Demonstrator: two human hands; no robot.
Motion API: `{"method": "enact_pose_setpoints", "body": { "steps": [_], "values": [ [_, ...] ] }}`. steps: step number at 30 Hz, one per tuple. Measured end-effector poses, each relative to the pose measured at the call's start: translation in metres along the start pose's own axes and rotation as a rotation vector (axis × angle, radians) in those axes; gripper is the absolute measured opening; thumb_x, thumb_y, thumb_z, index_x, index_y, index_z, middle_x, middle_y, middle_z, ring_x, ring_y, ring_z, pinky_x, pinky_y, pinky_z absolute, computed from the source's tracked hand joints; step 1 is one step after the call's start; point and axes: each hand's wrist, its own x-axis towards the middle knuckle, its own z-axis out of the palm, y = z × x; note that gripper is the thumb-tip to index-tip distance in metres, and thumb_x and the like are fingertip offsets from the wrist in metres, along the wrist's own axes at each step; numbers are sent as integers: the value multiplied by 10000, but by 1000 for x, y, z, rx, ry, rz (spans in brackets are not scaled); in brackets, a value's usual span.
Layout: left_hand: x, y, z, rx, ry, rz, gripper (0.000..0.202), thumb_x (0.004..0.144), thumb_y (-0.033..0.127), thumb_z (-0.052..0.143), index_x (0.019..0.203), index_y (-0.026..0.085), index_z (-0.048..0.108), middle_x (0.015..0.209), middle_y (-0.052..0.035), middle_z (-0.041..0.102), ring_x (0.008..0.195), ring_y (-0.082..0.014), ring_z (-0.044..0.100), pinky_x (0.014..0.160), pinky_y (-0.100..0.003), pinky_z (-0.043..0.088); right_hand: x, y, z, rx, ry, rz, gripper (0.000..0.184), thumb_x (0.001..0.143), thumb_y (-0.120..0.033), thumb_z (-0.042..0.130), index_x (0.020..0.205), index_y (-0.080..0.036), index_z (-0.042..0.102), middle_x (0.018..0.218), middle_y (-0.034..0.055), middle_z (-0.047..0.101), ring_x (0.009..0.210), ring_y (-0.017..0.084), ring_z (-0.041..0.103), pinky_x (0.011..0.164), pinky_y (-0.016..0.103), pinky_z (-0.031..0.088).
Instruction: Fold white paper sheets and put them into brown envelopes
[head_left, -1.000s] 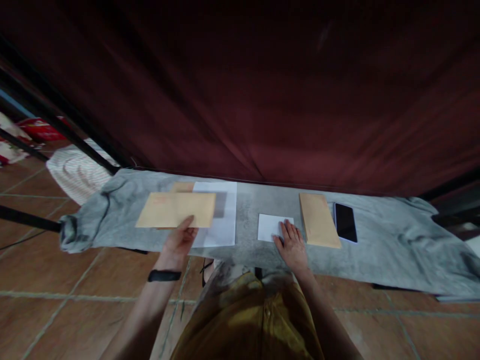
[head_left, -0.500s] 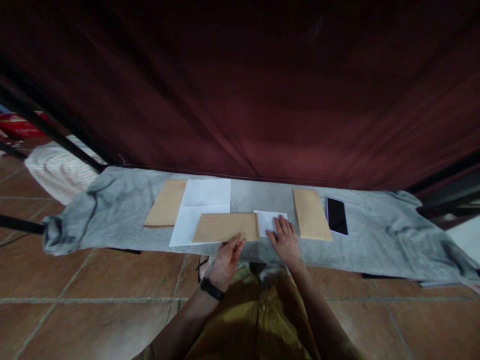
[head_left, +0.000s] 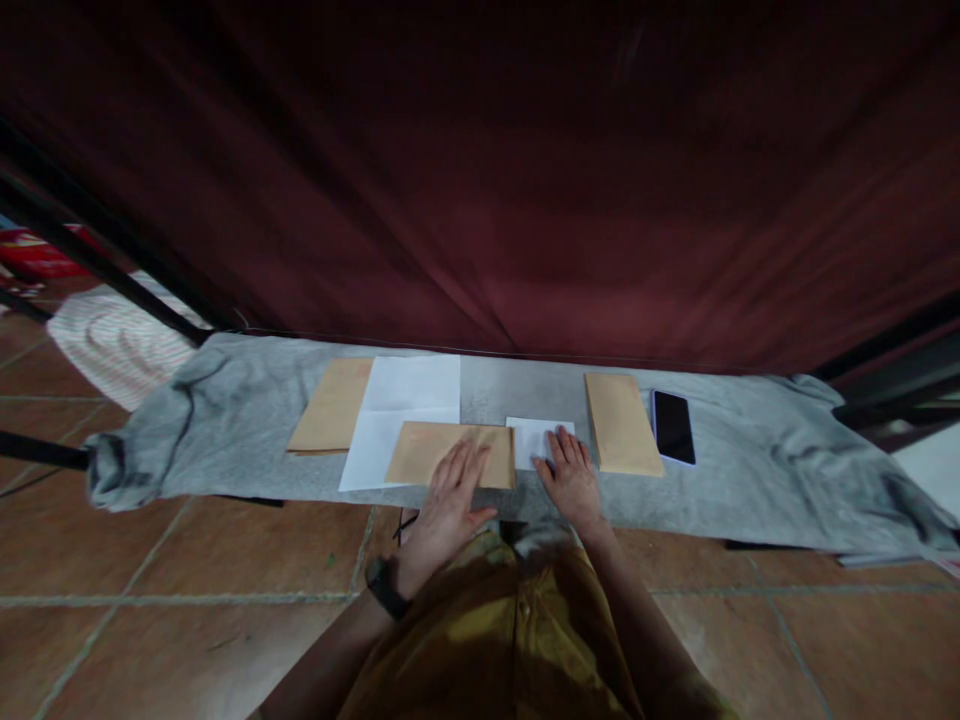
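Left hand (head_left: 448, 502) flat on envelope (head_left: 418, 452), right hand (head_left: 574, 487) flat on small paper (head_left: 528, 443); neither gripping. Envelope likely light, thin, easily creased; best pinched at an edge.

The left hand (head_left: 450, 495) lies flat on a brown envelope (head_left: 416, 457), which overlaps a white sheet (head_left: 411, 385) to that hand's left. The right hand (head_left: 574, 485) rests fingertips on a small white paper (head_left: 526, 446); to its right, another brown envelope (head_left: 624, 428) and a phone (head_left: 673, 428) lie on the cloth-covered bench (head_left: 240, 430). A dark red curtain (head_left: 480, 220) hangs beyond both hands.
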Motion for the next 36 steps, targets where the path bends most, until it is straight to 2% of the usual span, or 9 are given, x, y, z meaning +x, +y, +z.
{"method": "enact_pose_setpoints", "body": {
  "steps": [2, 4, 7, 10, 17, 23, 27, 32, 36],
  "values": [
    [21, -10, -7, 280, -98, 69, 924, 762, 341, 788, 1554, 271, 316, 1687, -148, 158, 1556, -369, 100, 1213, -627, 162, 0, 0, 0, 3, -2, 6, 600, 1016, -461, 461, 1507, -117, 443, 1583, 188, 401, 1456, 312, 380, 1180, 497, 296],
    [44, -19, -12, 418, -237, 42, 1071, 720, 419, 814, 1592, 255, 214, 1693, -181, 68, 1559, -376, 42, 1213, -626, 120, 0, -1, -1, 0, 2, 7, 600, 1020, -462, 453, 1508, -113, 442, 1584, 188, 400, 1459, 311, 376, 1181, 493, 297],
    [72, -30, -14, 473, -469, -20, 1225, 616, 511, 848, 1600, 218, 181, 1677, -235, 82, 1553, -398, 63, 1212, -618, 89, 0, 0, 0, -10, 9, -4, 611, 1025, -478, 432, 1515, -113, 428, 1584, 187, 401, 1458, 311, 378, 1180, 497, 299],
    [89, -36, -14, 494, -566, -14, 1266, 556, 552, 848, 1596, 253, 190, 1675, -204, 151, 1548, -393, 116, 1209, -620, 80, 0, 1, 1, -13, 15, -13, 610, 1027, -483, 422, 1523, -127, 416, 1584, 181, 403, 1458, 308, 379, 1174, 501, 306],
    [85, -28, -16, 558, -480, 89, 1236, 552, 578, 819, 1590, 261, 227, 1586, -167, 343, 1483, -375, 280, 1221, -599, 16, 0, 2, 3, -13, 8, -11, 619, 1013, -466, 457, 1530, -130, 407, 1592, 179, 391, 1461, 305, 366, 1176, 500, 303],
    [75, -15, -44, 631, -351, 88, 1219, 594, 542, 801, 1604, 238, 191, 1566, -190, 355, 1475, -396, 275, 1217, -606, -27, -1, 3, 4, -23, 11, -12, 611, 1018, -488, 434, 1526, -149, 414, 1592, 169, 394, 1452, 311, 379, 1166, 510, 311],
    [73, -29, -55, 636, -326, 51, 1229, 612, 549, 795, 1610, 224, 155, 1561, -206, 355, 1473, -390, 285, 1211, -621, -14, -1, 2, 4, -28, 14, -9, 611, 1023, -487, 423, 1529, -144, 409, 1590, 171, 397, 1454, 311, 375, 1168, 511, 310],
    [68, -52, -43, 571, -328, 28, 1222, 625, 544, 788, 1610, 216, 144, 1567, -203, 347, 1478, -398, 273, 1209, -634, 17, 0, 1, 1, -16, 12, -11, 611, 1022, -477, 427, 1532, -142, 406, 1591, 172, 396, 1456, 304, 372, 1174, 511, 306],
    [67, -55, -37, 505, -298, 32, 1208, 650, 512, 774, 1613, 221, 106, 1534, -184, 383, 1470, -384, 293, 1216, -621, 59, 0, 0, -2, -10, -4, -1, 602, 1023, -471, 419, 1531, -148, 409, 1590, 169, 398, 1455, 301, 374, 1175, 515, 301]
  ]
}}
